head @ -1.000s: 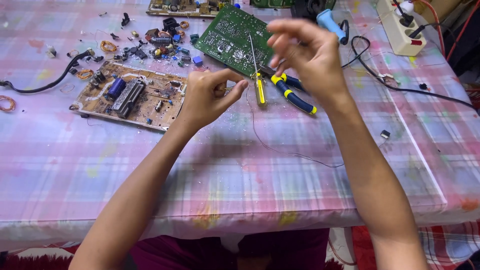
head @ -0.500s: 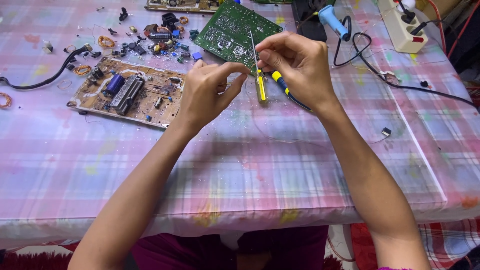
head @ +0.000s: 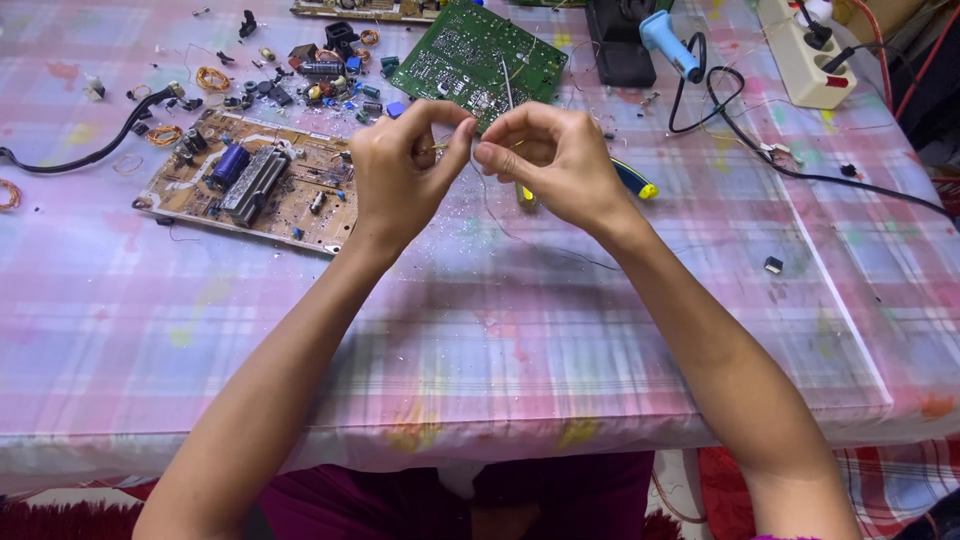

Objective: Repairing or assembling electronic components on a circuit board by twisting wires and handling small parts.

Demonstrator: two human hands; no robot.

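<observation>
From the head camera, the left hand and the right hand are seen raised close together over the table, fingertips nearly meeting. A tiny component is pinched between the left thumb and forefinger; its kind cannot be told, as it is too small and mostly covered. The right fingers are closed in a pinch near it, and a thin wire is seen trailing from under the right hand down onto the cloth; whether it is actually held there cannot be told.

The wire is judged very light, limp and easily kinked, so it is best taken close to its free end between fingertip pads. The small part is judged light and likely to slip or bend at its leads, so a gentle pinch on its body is called for.

Behind the hands a green circuit board is lying on the table, and a brown circuit board with a blue capacitor is lying to the left. A yellow-and-blue handled tool is partly hidden by the right hand. Loose parts are scattered at the far edge, with a blue-handled soldering iron and a white power strip at the far right
</observation>
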